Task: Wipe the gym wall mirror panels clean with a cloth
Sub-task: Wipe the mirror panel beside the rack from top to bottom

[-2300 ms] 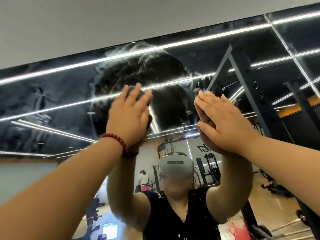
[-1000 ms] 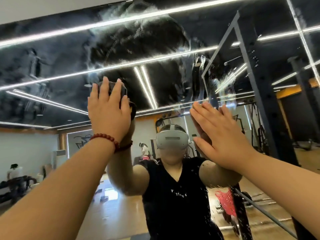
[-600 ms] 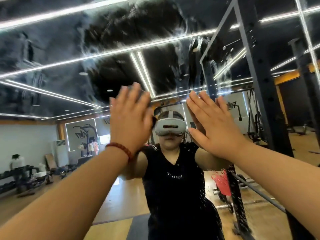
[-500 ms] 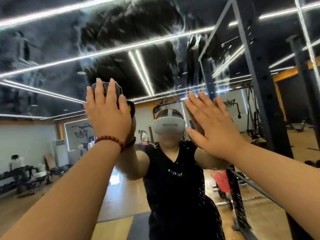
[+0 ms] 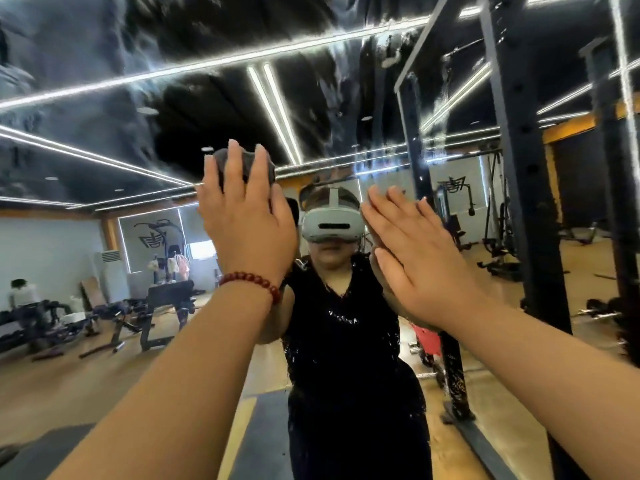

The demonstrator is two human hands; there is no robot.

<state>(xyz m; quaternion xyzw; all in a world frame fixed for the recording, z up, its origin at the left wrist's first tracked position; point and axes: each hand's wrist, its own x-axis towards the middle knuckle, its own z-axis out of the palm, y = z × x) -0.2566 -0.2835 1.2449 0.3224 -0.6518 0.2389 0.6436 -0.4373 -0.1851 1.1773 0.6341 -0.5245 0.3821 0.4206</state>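
The wall mirror (image 5: 104,98) fills the view, with whitish wipe smears and wet streaks across its upper part. My left hand (image 5: 244,223), with a red bead bracelet at the wrist, presses a dark grey cloth (image 5: 247,164) flat against the glass with straight fingers; only the cloth's top edge shows above my fingertips. My right hand (image 5: 415,258) lies flat on the mirror to the right, fingers straight, holding nothing. My own reflection in a black top stands between the two hands.
A vertical seam between mirror panels (image 5: 623,81) runs down the far right. Reflected in the glass are a dark rack upright (image 5: 523,202), weight benches (image 5: 156,313) at the left, a seated person (image 5: 20,296) at the far left, and a wooden floor.
Both hands have come lower down the mirror as my view dropped from the top edge. My left hand has swept the cloth left and right; my right hand stayed flat on the glass.
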